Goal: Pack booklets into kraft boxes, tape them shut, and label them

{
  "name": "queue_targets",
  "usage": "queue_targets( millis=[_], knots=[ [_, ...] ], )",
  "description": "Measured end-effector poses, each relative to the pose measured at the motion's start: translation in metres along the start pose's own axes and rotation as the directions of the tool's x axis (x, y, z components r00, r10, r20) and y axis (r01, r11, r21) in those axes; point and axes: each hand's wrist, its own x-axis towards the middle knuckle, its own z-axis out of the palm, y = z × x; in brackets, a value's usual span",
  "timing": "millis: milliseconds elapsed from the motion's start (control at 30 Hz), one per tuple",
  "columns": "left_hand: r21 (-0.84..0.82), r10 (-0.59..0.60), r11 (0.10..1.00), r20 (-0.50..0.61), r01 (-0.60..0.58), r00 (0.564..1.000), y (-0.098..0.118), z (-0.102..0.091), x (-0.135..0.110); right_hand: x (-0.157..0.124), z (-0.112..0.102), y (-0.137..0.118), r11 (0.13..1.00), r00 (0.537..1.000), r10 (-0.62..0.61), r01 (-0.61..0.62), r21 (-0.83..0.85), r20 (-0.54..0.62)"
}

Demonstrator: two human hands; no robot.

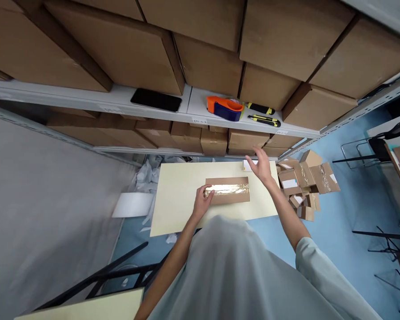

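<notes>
A small flat cardboard box with shiny clear tape along its top lies on a pale yellow table. My left hand rests on the box's left end, fingers curled against it. My right hand hovers open above the table's far right corner, fingers spread, close to a small white label. An orange and blue tape dispenser sits on the white shelf above, with two yellow-black utility knives to its right.
A black phone lies on the shelf. Large cardboard cartons fill the racks. A heap of small taped boxes lies on the blue floor right of the table. Crumpled white paper lies at left, dark chairs at right.
</notes>
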Motion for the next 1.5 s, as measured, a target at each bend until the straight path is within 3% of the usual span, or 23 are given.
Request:
queue_targets(
  millis=[133, 233, 367, 467, 633, 933, 1033, 1133, 1200, 1267, 1367, 1433, 1500],
  knots=[
    [-0.035, -0.014, 0.999, 0.052, 0.015, 0.999, 0.0, -0.004, 0.002, 0.103, -0.013, -0.03, 0.98, 0.981, -0.192, 0.192, -0.053, -0.002],
    [-0.06, -0.056, 0.996, 0.062, 0.06, 0.996, 0.001, -0.003, 0.005, 0.173, -0.005, -0.047, 0.965, 0.966, -0.25, 0.254, -0.067, 0.063],
    [-0.117, -0.062, 0.991, 0.045, 0.067, 0.997, 0.001, -0.001, 0.007, 0.235, 0.022, -0.064, 0.972, 0.972, -0.14, 0.171, -0.162, 0.189],
    [-0.147, -0.06, 0.987, 0.031, 0.064, 0.998, -0.002, 0.0, 0.007, 0.246, 0.04, -0.077, 0.949, 0.979, -0.013, 0.076, -0.306, 0.204],
    [-0.16, -0.026, 0.987, 0.02, 0.029, 0.999, -0.007, 0.003, 0.006, 0.227, 0.045, -0.095, 0.866, 0.989, -0.011, 0.082, -0.494, 0.145],
    [-0.165, -0.033, 0.986, -0.018, 0.03, 0.999, -0.008, 0.006, 0.009, 0.208, 0.01, -0.111, 0.863, 0.952, 0.05, 0.11, -0.493, 0.301],
    [-0.163, -0.026, 0.986, -0.027, 0.021, 0.999, -0.004, 0.007, 0.008, 0.17, -0.007, -0.112, 0.912, 0.947, 0.016, 0.118, -0.393, 0.321],
    [-0.165, -0.006, 0.986, -0.049, -0.002, 0.999, 0.001, 0.009, 0.003, 0.113, -0.018, -0.101, 0.99, 0.937, -0.049, 0.091, -0.107, 0.347],
    [-0.162, 0.006, 0.987, -0.056, -0.015, 0.998, 0.003, 0.011, -0.001, 0.072, -0.02, -0.087, 0.987, 0.874, -0.084, 0.008, 0.16, 0.478],
    [-0.148, 0.008, 0.989, -0.062, -0.018, 0.998, 0.003, 0.013, -0.003, 0.036, -0.018, -0.071, 0.925, 0.746, -0.118, -0.157, 0.346, 0.655],
    [-0.136, 0.015, 0.99, -0.082, -0.026, 0.997, 0.0, 0.017, -0.002, -0.002, -0.009, -0.049, 0.847, 0.538, -0.125, -0.38, 0.372, 0.834],
    [-0.134, 0.015, 0.991, -0.086, -0.027, 0.996, -0.002, 0.02, -0.002, -0.016, -0.002, -0.04, 0.82, 0.448, -0.118, -0.459, 0.341, 0.886],
    [-0.131, 0.012, 0.991, -0.084, -0.023, 0.996, -0.002, 0.021, -0.003, -0.02, 0.004, -0.033, 0.795, 0.388, -0.131, -0.508, 0.33, 0.912]
  ],
)
